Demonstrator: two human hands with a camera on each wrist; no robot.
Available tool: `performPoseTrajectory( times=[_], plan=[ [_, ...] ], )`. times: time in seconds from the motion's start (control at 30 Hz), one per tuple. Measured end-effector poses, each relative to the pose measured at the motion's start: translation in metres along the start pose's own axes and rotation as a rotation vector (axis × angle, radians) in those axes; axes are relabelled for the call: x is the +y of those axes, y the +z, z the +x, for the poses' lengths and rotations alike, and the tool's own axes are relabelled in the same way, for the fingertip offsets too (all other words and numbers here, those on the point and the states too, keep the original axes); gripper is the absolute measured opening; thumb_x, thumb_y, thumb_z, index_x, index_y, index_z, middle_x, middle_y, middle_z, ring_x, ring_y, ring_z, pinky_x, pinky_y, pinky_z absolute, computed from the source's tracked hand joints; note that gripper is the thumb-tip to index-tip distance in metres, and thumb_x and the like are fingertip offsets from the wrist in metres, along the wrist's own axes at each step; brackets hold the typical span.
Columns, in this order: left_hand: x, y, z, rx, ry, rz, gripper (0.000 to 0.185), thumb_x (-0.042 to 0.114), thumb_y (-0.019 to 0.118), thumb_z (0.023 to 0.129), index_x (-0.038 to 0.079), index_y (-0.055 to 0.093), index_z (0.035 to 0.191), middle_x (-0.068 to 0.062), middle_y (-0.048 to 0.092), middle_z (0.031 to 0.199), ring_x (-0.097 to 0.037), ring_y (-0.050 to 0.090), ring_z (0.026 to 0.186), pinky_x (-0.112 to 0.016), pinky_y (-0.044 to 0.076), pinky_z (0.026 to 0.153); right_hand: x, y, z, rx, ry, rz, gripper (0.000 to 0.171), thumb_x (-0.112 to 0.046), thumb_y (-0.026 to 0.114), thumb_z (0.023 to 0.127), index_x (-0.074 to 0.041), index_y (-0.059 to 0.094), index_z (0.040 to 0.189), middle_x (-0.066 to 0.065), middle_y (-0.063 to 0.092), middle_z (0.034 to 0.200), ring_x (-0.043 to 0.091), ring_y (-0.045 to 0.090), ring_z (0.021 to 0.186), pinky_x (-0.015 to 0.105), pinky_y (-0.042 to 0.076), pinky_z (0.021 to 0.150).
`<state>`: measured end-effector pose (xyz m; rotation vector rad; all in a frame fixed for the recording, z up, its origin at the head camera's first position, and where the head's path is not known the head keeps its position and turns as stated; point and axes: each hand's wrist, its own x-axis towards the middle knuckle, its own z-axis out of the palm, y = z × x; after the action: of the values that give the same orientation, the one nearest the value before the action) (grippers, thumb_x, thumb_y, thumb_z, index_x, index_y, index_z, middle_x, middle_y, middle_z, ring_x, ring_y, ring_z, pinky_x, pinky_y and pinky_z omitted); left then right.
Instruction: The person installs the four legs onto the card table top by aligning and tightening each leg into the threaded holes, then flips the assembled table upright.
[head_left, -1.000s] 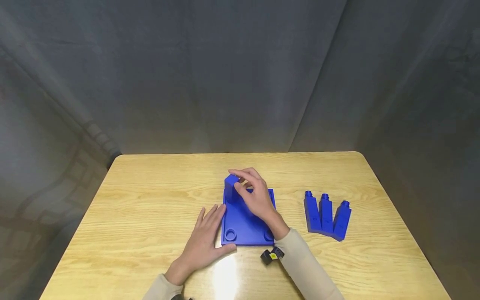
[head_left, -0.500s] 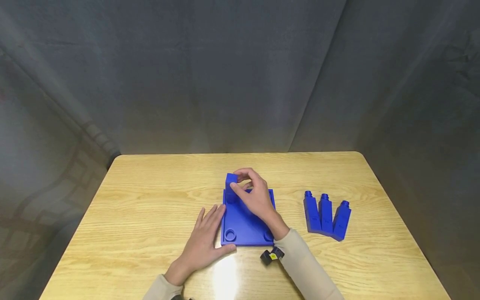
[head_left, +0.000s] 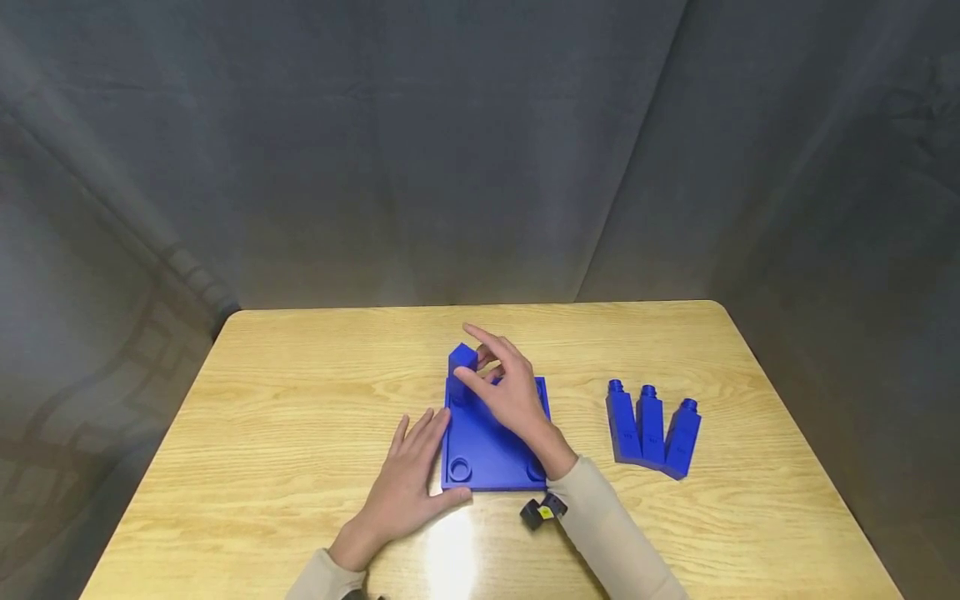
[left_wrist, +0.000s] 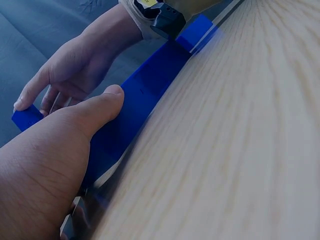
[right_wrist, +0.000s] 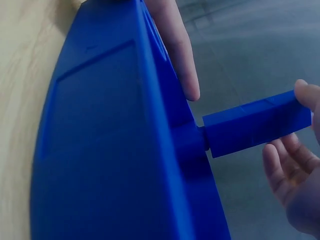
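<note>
The right hand (head_left: 508, 390) has its fingers loosened around the upright blue peg block (head_left: 462, 360), only a fingertip touching its top, apparently steadying it in the far-left socket of the blue base plate (head_left: 487, 450). The left hand (head_left: 405, 483) lies flat, bracing the plate's left edge against sliding. Three more blocks (head_left: 652, 427) lie to the right on the wooden table (head_left: 262, 400).

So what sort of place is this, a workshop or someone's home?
Most likely a staged recording booth rather than a home: a plain wooden table stands before a grey cloth backdrop, and it carries only a blue base plate and matching blue posts.
</note>
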<state>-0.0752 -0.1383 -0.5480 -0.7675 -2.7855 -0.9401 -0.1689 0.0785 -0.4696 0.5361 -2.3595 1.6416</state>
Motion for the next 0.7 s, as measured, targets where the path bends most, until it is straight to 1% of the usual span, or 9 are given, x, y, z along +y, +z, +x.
performPoseTrajectory(
  times=[0.1, 0.23, 0.47, 0.57, 0.7],
  plan=[
    [0.0, -0.0001, 0.0, -0.001, 0.001, 0.0, 0.114, 0.086, 0.056, 0.097, 0.009, 0.028, 0.176, -0.014, 0.038, 0.178, -0.04, 0.031, 0.166, -0.064, 0.007, 0.137, -0.0005, -0.0016, -0.0003, -0.026, -0.007, -0.018, 0.049, -0.016, 0.084, 0.101, -0.014, 0.072, 0.149, 0.008, 0.067, 0.108, 0.028, 0.069, 0.099, 0.025, 0.063, 0.076],
    [0.0001, -0.0002, -0.0003, 0.001, 0.003, 0.0, 0.114, 0.087, 0.055, 0.097, 0.009, 0.028, 0.176, -0.014, 0.038, 0.178, -0.04, 0.031, 0.166, -0.064, 0.007, 0.137, 0.0004, -0.0033, -0.0008, -0.055, -0.015, -0.002, 0.044, -0.017, 0.081, 0.104, -0.014, 0.073, 0.147, 0.008, 0.067, 0.112, 0.028, 0.068, 0.101, 0.029, 0.065, 0.078],
    [0.0003, -0.0006, -0.0005, 0.006, 0.004, 0.001, 0.114, 0.086, 0.056, 0.097, 0.009, 0.028, 0.176, -0.014, 0.039, 0.178, -0.041, 0.032, 0.166, -0.064, 0.009, 0.137, 0.0039, -0.0064, -0.0007, -0.074, -0.04, 0.03, 0.038, -0.015, 0.066, 0.111, -0.013, 0.072, 0.149, 0.008, 0.067, 0.117, 0.021, 0.062, 0.105, 0.039, 0.062, 0.085],
    [0.0002, -0.0007, -0.0002, 0.007, 0.006, 0.003, 0.114, 0.085, 0.058, 0.097, 0.01, 0.028, 0.177, -0.014, 0.039, 0.178, -0.04, 0.032, 0.166, -0.064, 0.008, 0.137, 0.0054, -0.0062, -0.0002, -0.079, -0.038, 0.04, 0.038, -0.014, 0.066, 0.111, -0.012, 0.072, 0.148, 0.008, 0.067, 0.119, 0.021, 0.062, 0.107, 0.04, 0.062, 0.088],
    [0.0, -0.0007, 0.0, 0.006, 0.007, 0.001, 0.113, 0.085, 0.058, 0.097, 0.01, 0.028, 0.177, -0.013, 0.039, 0.178, -0.04, 0.032, 0.166, -0.062, 0.007, 0.138, 0.0065, -0.0054, 0.0005, -0.077, -0.024, 0.052, 0.036, -0.012, 0.071, 0.109, -0.011, 0.072, 0.145, 0.009, 0.069, 0.125, 0.025, 0.066, 0.115, 0.038, 0.064, 0.09]
  ],
)
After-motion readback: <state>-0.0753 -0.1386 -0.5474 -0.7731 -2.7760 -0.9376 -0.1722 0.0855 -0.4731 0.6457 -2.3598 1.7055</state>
